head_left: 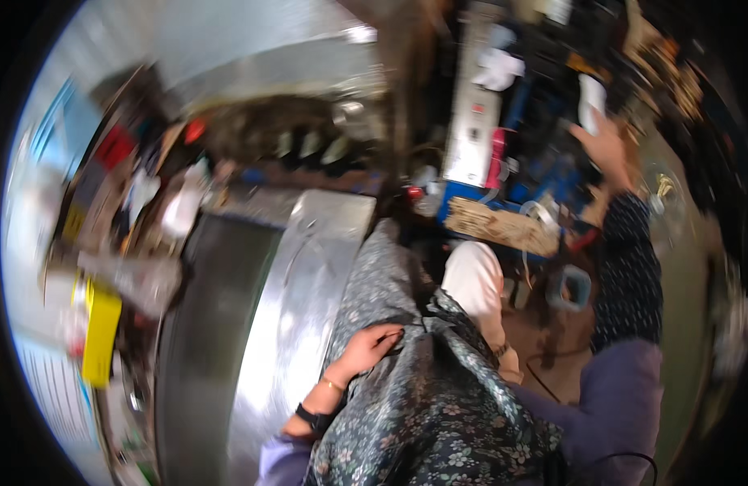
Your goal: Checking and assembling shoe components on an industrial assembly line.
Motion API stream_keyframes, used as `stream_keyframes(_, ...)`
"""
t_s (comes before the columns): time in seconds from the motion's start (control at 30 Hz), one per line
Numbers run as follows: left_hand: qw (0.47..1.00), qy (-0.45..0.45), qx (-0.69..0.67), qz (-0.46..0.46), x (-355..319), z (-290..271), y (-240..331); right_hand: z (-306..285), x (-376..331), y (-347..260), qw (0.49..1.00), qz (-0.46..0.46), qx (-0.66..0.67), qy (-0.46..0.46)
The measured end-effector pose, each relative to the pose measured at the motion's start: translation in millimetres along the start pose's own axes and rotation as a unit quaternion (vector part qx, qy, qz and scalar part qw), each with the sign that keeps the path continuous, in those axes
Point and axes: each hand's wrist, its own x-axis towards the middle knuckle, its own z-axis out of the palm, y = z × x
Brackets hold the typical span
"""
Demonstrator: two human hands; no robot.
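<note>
My right hand (607, 154) is stretched far forward at the upper right, its thumb spread away from the fingers. Just beyond its fingertips is a narrow white thing (590, 101), too blurred to name; whether they touch cannot be made out. My left hand (372, 348) rests on the dark floral cloth (439, 405) over my lap. Its fingers are curled together, with a small dark bit at the tips that I cannot make out.
A sewing machine-like white metal bar (471, 138) stands ahead beside a wooden block (500, 227). A shiny metal panel (301, 300) lies left of my lap. Further left are a yellow box (102, 332) and a clear plastic bag (139, 279). A small bluish tub (570, 287) stands at right.
</note>
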Motion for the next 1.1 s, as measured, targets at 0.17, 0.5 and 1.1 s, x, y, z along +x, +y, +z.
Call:
stream_keyframes(0.17, 0.998, 0.052, -0.024, -0.04, 24, -125, -33, 9, -19, -77, 0.984, 0.17, -0.016, 0.055)
stream_keyframes(0.5, 0.989, 0.079, 0.106, -0.062, 21, -155, -25, 44, 11, -35, 0.971, 0.235, 0.024, 0.032)
stream_keyframes(1.1, 0.981, 0.147, 0.099, -0.077, 23, -146, -49, 17, 32, -57, 0.975, 0.203, 0.079, 0.051)
